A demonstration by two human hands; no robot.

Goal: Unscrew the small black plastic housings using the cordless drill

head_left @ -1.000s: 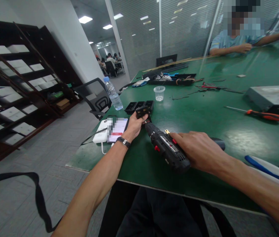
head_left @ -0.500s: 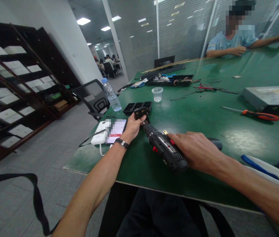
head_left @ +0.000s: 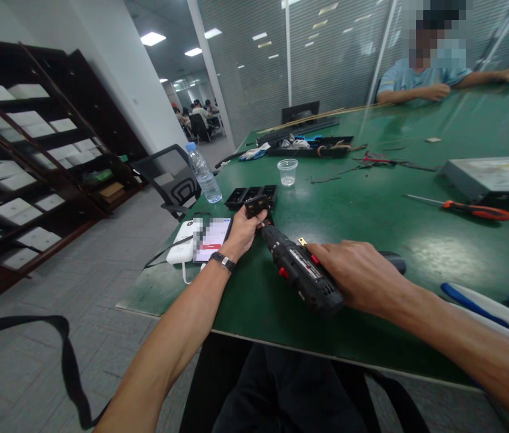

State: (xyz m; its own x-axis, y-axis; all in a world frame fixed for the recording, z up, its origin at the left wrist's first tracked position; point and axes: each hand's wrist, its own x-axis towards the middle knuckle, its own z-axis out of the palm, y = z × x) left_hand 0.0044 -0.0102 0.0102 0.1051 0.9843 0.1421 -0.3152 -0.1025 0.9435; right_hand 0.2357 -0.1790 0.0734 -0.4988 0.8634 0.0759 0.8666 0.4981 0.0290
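Note:
My left hand (head_left: pixel 245 231), with a dark watch on the wrist, grips a small black part (head_left: pixel 258 206) near a black divided tray (head_left: pixel 236 199). My right hand (head_left: pixel 356 270) is wrapped round a black and red power drill (head_left: pixel 303 267). The drill points away to the left, and its tip meets the black part at my left fingers; the exact contact is too small to tell. A small gold metal piece (head_left: pixel 302 242) shows beside my right fingertips, on top of the drill.
Left are a water bottle (head_left: pixel 204 174), a white power bank (head_left: pixel 184 242) and a phone (head_left: pixel 213 240). Beyond stand a plastic cup (head_left: pixel 287 172) and a tool tray (head_left: pixel 310 150). Right lie a screwdriver (head_left: pixel 475 210), a metal box (head_left: pixel 497 180) and gloves (head_left: pixel 488 304). A person (head_left: pixel 416 81) sits across.
The person across has lowered the outstretched hand slightly toward the table. My own hands, the drill and the black part look almost unchanged.

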